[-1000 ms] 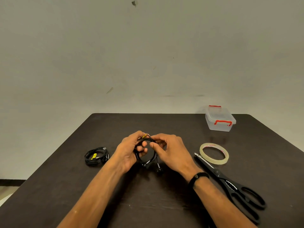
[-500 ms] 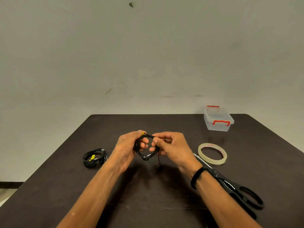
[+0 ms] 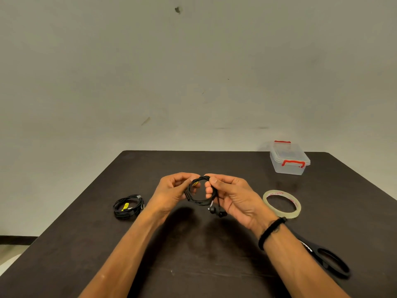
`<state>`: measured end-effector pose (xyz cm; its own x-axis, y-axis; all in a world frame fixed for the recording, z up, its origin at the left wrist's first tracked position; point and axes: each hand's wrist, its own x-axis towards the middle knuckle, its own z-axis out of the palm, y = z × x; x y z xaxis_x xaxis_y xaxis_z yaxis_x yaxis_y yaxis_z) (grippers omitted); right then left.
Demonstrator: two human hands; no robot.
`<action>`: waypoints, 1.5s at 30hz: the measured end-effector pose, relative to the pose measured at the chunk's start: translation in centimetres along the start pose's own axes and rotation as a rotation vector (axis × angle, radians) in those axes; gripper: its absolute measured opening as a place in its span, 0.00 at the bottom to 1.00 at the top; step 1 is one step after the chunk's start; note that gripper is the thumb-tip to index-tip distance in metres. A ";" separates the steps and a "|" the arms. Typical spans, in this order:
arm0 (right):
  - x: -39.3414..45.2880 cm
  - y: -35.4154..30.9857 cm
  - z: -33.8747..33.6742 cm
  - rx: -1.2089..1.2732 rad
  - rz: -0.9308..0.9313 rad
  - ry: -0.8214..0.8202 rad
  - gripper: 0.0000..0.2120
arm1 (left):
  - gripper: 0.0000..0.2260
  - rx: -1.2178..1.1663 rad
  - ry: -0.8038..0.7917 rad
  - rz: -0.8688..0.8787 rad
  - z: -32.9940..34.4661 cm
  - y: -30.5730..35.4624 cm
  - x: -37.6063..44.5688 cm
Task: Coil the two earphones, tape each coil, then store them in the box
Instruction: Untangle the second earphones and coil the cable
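Left fingers: my left hand [image 3: 171, 191] is curling its fingers around the left side of the black earphone coil [image 3: 200, 191], thumb tip pressing at the coil's top.
Right fingers: my right hand [image 3: 233, 197] is pinching the coil's right side, thumb on the top edge and fingers curled through the ring's opening.
Coil in my hands: I am holding it up off the table between both hands; the ring is standing nearly upright, its open face turned toward me, with no clear long axis since it is close to round.
Earbuds: the two earbuds [image 3: 217, 211] are hanging down from the coil's lower right, just below my right fingers, their short leads pointing down toward the table.
Yellow tag: a bit of yellow is showing inside the coil near my left thumb; I cannot tell what it is.
Second earphone: the other coiled earphone [image 3: 128, 207] is lying flat on the table [image 3: 193, 254], left of my left wrist and apart from it, its oval running left to right.
Tape roll: the clear tape roll [image 3: 281, 203] is lying flat to the right of my right hand.
Scissors: the black scissors [image 3: 328, 262] are lying beyond my right wrist, partly hidden under the forearm, handles toward me.
Box: the clear box [image 3: 290, 159] with red latches is sitting lidded, far right of my fingers, near the table's back edge.
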<state>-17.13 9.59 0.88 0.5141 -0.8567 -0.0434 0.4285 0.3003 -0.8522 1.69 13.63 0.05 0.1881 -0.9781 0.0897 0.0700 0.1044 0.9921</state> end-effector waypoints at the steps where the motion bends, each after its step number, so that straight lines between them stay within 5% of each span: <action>1: 0.0 0.1 0.0 0.016 0.004 0.006 0.11 | 0.08 0.023 -0.002 0.010 0.1 -0.2 0.0; 12: 0.4 0.9 -0.1 -0.108 -0.050 0.184 0.07 | 0.08 0.088 -0.064 -0.071 -0.1 -0.8 0.2; 18: 0.9 1.7 0.0 -0.376 -0.148 0.320 0.02 | 0.23 0.014 -0.096 -0.226 -0.2 0.1 -0.3; 22: 0.7 2.0 0.1 -0.437 -0.161 0.342 0.02 | 0.17 0.189 -0.117 -0.157 -0.3 -0.3 -0.3; 28: 0.1 2.0 0.9 -0.566 -0.119 0.292 0.04 | 0.06 0.150 -0.048 -0.132 -0.6 -0.4 -0.1; 34: -0.6 0.3 2.1 -0.352 -0.033 0.188 0.11 | 0.06 0.108 0.091 -0.062 -1.1 0.5 0.2; 39: -0.5 0.7 1.1 -0.425 0.133 0.186 0.09 | 0.11 0.325 0.319 -0.051 -1.1 -1.2 0.6; 45: 0.1 1.2 0.2 -1.045 0.061 0.249 0.12 | 0.13 0.864 0.352 -0.012 -0.5 -1.6 -0.2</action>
<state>-16.40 9.91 0.01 0.2963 -0.9493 -0.1052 -0.5009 -0.0607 -0.8634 2.00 13.70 -1.60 0.4880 -0.8525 0.1876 -0.6530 -0.2139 0.7266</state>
